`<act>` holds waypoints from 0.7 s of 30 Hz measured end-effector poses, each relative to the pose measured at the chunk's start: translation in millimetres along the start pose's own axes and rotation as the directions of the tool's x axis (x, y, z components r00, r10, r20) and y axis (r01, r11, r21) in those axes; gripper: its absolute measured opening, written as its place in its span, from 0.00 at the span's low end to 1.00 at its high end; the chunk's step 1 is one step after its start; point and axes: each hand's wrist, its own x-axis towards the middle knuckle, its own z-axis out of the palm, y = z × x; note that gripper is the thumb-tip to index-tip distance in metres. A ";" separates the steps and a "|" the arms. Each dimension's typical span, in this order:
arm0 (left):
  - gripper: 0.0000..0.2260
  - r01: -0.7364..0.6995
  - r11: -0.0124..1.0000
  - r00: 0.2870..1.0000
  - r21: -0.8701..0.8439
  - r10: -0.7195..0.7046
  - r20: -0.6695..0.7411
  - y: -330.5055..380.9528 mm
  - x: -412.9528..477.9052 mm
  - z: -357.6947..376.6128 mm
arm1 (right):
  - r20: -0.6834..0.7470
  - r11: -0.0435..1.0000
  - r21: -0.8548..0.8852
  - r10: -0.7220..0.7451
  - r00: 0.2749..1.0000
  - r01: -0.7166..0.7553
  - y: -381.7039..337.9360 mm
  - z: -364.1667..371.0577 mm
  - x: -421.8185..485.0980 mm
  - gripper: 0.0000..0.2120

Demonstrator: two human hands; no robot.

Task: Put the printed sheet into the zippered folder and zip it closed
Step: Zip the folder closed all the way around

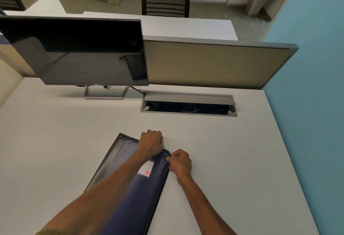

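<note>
The zippered folder (pixel 134 197) lies shut and slanted by the middle of the tabletop's (pixel 232 151) near edge. The left hand (pixel 151 141) curls over the folder's far right corner and holds it down. The right hand (pixel 180 162) pinches the side edge just below that corner — the zip pull itself is hidden. The padded cover looks soft and slick, likely to slide or buckle — best pinned close to the zip. No printed sheet shows.

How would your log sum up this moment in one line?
stage: zipping; zippered folder: flat on desk; left hand: grips far corner; right hand: pinches zipper near that corner; sheet: unseen
</note>
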 end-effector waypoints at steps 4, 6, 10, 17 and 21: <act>0.16 -0.022 0.996 0.983 -0.084 0.006 -0.185 -17.7 -29.0 15.1 | 0.043 0.999 -0.042 0.033 0.999 -0.031 -1.5 7.2 -11.9 0.06; 0.19 0.016 0.993 0.972 -0.120 -0.044 -0.231 -25.7 -46.8 22.6 | 0.168 0.994 -0.099 0.056 0.984 -0.040 0.7 2.7 -15.0 0.05; 0.26 0.283 0.904 0.877 -0.320 -0.379 -0.295 -48.3 -79.7 31.6 | 0.436 0.976 -0.183 -0.029 0.899 0.120 -4.3 -20.3 -11.6 0.09; 0.28 0.063 0.982 0.986 -0.175 -0.089 -0.143 -71.6 -110.6 38.8 | 0.648 0.550 -0.366 -0.429 0.630 0.751 -38.5 -20.6 0.6 0.17; 0.20 0.045 0.993 0.995 -0.105 -0.054 -0.084 -51.2 -108.6 49.0 | 0.707 0.427 -0.374 -0.444 0.551 0.823 -36.5 -16.2 7.1 0.05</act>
